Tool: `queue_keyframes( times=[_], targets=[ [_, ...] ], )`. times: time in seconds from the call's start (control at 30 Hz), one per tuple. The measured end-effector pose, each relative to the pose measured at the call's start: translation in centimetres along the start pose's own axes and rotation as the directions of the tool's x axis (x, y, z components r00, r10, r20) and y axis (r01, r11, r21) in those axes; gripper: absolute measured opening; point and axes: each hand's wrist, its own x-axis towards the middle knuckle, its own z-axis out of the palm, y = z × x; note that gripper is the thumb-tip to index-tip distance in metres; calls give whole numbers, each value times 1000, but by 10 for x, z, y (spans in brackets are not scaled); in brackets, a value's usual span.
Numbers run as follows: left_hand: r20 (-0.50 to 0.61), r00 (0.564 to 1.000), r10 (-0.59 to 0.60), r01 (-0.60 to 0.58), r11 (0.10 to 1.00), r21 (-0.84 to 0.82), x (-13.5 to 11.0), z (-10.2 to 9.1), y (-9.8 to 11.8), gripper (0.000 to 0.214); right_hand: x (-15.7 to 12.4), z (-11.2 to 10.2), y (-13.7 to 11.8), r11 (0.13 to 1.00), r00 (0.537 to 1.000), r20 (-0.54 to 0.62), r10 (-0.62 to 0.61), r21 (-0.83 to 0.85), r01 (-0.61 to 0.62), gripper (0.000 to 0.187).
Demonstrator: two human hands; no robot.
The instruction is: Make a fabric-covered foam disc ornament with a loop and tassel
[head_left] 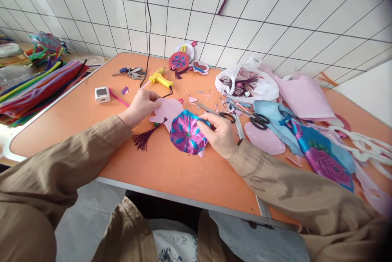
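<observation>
My left hand pinches the upper left edge of a pink felt cutout with wavy edges. A dark purple tassel with a green bead hangs from the cutout's left side, and a small pink loop sticks up at its top. With thumb and fingers closed, my right hand grips the right rim of a round satin piece, purple and blue with a flower pattern. The satin piece overlaps the right part of the pink cutout. Whether the two are joined cannot be seen.
A yellow glue gun lies behind my left hand, beside a bunch of keys and a white charger cube. Scissors, fabric scraps and a white plastic bag are on the right. Finished ornaments lean against the tiled wall.
</observation>
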Motion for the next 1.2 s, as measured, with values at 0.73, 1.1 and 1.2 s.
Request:
queue_keyframes(
  times=[0.73, 1.1, 1.2],
  targets=[
    [167, 980, -112, 194, 737, -648, -16, 14, 4, 17, -9, 4, -1, 815, 799, 160, -579, 77, 575, 21],
    [211, 973, -95, 215, 705, -675, -18, 19, -2, 11, -4, -5, -10, 952, 953, -6, -304, 32, 304, 16],
    [205, 977, -64, 191, 697, -691, -20, 19, -3, 13, 1, -6, -6, 969, 970, -45, -238, 61, 241, 16]
  ],
)
